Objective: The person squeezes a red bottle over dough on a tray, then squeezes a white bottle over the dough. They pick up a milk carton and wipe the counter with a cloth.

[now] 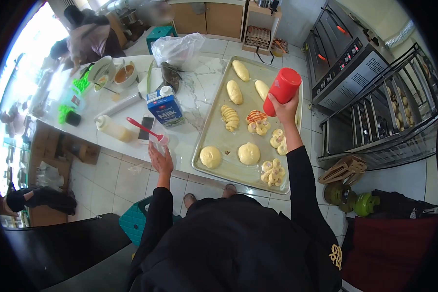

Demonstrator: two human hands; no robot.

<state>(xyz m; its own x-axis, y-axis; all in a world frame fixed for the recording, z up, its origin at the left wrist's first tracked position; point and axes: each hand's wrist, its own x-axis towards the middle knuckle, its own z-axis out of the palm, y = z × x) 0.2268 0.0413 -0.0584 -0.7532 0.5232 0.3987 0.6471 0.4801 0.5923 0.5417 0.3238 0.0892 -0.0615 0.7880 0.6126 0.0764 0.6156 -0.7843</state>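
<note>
My right hand (286, 108) is wrapped round a red squeeze bottle (283, 87), tilted over the right side of a large baking tray (214, 109). Below the bottle, one shaped dough piece (257, 117) carries red and pale zigzag lines of sauce. Around it on the tray lie plain oval loaves (240, 71), a ridged roll (229, 118), round buns (248, 154) and flower-shaped pieces (272, 172). At the counter's near edge, my left hand (160, 158) has its fingers stretched out beside a small clear cup (156, 142). A red-handled utensil (145, 128) rests with its head at this cup.
A blue milk carton (165, 108), a pale squeeze bottle (113, 129), a phone (145, 127), bowls (125, 75) and a plastic bag (179, 48) stand on the marble counter. An oven (343, 53) and wire rack (374, 112) are at right. A person (90, 39) bends at the far left.
</note>
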